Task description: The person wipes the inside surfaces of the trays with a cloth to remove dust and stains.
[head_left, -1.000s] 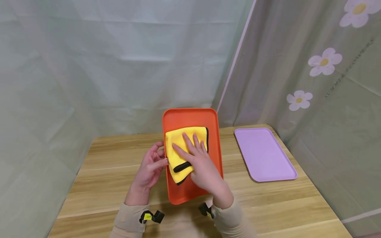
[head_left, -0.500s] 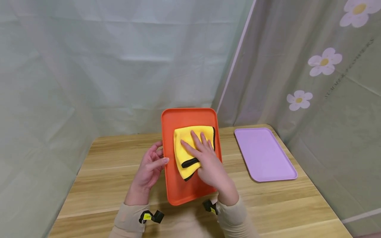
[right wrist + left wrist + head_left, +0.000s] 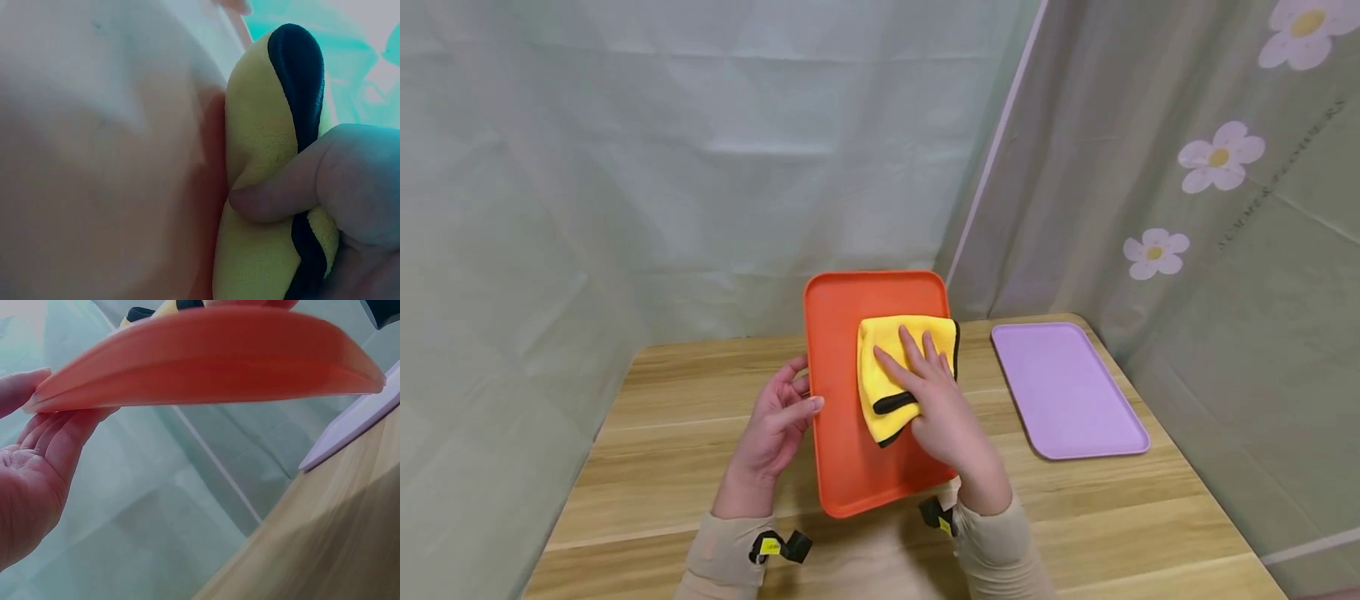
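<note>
Folded yellow cloth with black edging point(image 3: 882, 385) has slid rightward across the raised orange-red rectangular tray point(image 3: 842, 442). Left hand point(image 3: 781, 421) grips the tray's left edge above the wood-grain worktop point(image 3: 685, 433); right hand point(image 3: 943, 412), fingers spread, presses the cloth.

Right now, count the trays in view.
2: the orange tray, held by the left hand; the purple tray, on the right side of the table.

One orange tray point(image 3: 838, 450) and one purple tray point(image 3: 1067, 392) make two trays; there is one yellow cloth point(image 3: 887, 371) and one worktop point(image 3: 685, 450). One left hand point(image 3: 777, 423) and one right hand point(image 3: 936, 404) make two hands, with two beige sleeves point(image 3: 730, 546) and two black wrist devices point(image 3: 795, 547). Printed flowers point(image 3: 1219, 157) number three, and lines of lettering point(image 3: 1281, 177) number one.
</note>
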Demonstrator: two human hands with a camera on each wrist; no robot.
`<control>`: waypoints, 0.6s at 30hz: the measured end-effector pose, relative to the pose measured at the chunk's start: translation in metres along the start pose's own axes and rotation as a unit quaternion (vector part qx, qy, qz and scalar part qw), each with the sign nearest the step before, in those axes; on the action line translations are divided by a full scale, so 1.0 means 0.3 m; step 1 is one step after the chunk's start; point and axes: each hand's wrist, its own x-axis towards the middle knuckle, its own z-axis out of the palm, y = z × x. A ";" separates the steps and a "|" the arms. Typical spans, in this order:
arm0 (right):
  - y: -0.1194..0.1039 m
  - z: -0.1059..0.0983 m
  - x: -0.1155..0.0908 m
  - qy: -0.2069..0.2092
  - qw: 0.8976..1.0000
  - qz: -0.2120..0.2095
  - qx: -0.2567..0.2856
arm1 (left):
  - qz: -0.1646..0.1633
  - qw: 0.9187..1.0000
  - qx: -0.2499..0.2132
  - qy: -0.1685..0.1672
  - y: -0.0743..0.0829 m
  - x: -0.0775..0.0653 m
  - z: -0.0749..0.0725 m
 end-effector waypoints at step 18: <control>-0.053 0.038 0.009 0.014 1.000 -0.017 -0.010 | 0.004 1.000 0.013 0.007 0.014 -0.004 0.006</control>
